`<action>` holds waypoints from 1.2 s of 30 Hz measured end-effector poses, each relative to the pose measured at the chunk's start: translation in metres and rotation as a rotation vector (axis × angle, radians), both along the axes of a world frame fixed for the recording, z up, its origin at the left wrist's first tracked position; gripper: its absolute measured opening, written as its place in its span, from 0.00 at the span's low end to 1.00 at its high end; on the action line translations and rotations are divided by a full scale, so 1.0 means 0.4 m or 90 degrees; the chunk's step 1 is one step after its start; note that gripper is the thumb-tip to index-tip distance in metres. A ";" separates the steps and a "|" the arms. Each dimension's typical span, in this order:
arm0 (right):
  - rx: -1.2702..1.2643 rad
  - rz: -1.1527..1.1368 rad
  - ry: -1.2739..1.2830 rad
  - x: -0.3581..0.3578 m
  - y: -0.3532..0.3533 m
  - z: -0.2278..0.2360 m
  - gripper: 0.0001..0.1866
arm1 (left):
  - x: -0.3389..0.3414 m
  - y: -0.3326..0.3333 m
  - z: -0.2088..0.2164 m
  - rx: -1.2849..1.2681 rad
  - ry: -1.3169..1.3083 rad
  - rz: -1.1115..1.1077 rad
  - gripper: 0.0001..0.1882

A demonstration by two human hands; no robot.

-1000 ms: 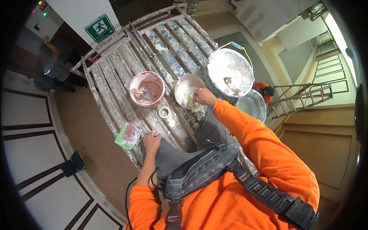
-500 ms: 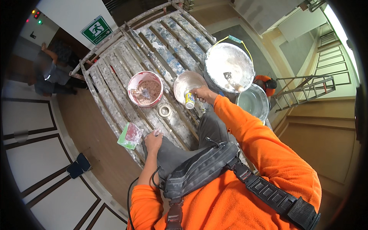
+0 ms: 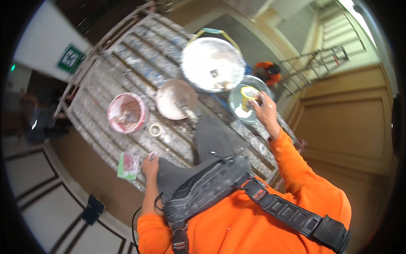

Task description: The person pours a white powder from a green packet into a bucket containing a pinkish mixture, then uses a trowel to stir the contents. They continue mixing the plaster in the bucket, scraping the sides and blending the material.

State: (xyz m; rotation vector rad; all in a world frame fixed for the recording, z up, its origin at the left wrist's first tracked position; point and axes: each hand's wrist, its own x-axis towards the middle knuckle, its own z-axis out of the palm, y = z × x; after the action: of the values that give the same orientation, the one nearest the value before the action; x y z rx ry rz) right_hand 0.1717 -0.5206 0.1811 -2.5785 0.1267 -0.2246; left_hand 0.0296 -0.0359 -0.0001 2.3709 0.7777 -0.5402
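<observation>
Out to the right, my right hand (image 3: 265, 108) is closed round a small yellow tin (image 3: 246, 98), whose round pale end faces up. The tin is over a bucket of greenish water (image 3: 233, 101); a bright white patch (image 3: 244, 112) shows below it, and I cannot tell if it is glare or something white. My left hand (image 3: 150, 166) rests by my knee, fingers curled and white-smeared; what they hold, if anything, is hidden. Beside it is a flat green plate (image 3: 122, 170) with a pink, white-smeared piece (image 3: 132, 163) on it.
Paint-splashed slats (image 3: 95, 91) carry a large bucket of white paste (image 3: 207, 53), a pinkish bowl (image 3: 169, 99), a pink-rimmed tub (image 3: 113, 114) and a tape roll (image 3: 155, 130). A person in orange (image 3: 267, 73) is near a metal ladder (image 3: 313, 65); another blurred person (image 3: 36, 118) is at left.
My right hand has carried the tin rightward from the pinkish bowl to over the water bucket. My view has turned and shifted; my left hand still rests by my knee.
</observation>
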 end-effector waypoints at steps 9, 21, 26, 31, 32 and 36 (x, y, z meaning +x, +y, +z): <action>-0.292 0.157 0.305 0.135 -0.160 -0.275 0.11 | 0.004 0.001 0.000 -0.177 -0.086 0.071 0.17; -0.248 0.147 0.358 0.108 -0.128 -0.338 0.10 | 0.013 -0.013 0.059 -0.185 -0.076 0.070 0.17; -0.042 0.039 0.152 -0.010 -0.217 -0.281 0.11 | 0.012 0.000 0.009 -0.179 -0.081 0.060 0.16; 0.059 -0.097 0.039 -0.077 -0.218 -0.222 0.09 | 0.001 0.005 -0.016 -0.211 -0.067 0.076 0.18; 0.109 -0.111 -0.005 -0.088 -0.226 -0.214 0.08 | 0.004 -0.005 -0.022 -0.197 -0.073 0.045 0.18; 0.121 -0.072 -0.113 -0.110 -0.148 -0.105 0.09 | -0.006 0.015 -0.022 -0.133 -0.072 0.015 0.19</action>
State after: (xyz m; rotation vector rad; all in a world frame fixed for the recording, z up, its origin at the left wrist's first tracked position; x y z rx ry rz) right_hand 0.1275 -0.5797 0.1391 -2.3530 0.2173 -0.4597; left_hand 0.0273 -0.0297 -0.0088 2.1768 0.6641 -0.4493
